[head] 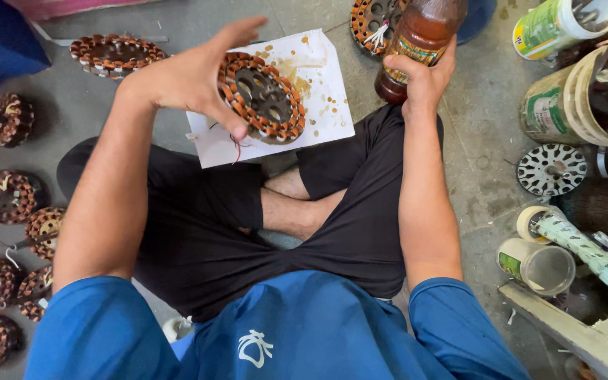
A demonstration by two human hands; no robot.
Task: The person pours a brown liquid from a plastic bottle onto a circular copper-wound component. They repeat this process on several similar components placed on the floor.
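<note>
I sit cross-legged on a grey floor. A round copper-wound stator (262,98) lies on a stained white sheet of paper (321,105) in front of my knees. My left hand (191,74) hovers over the stator's left side, fingers spread, thumb near its lower rim; whether it touches I cannot tell. My right hand (423,77) grips a plastic bottle of amber-brown liquid (420,39) upright, just right of the paper.
Several wound stators lie along the left (8,197), one behind the paper (114,55) and one at the top (378,21). Cans and cups (564,105), a white perforated disc (550,169), a tape roll (536,219) and a wooden plank (571,334) crowd the right.
</note>
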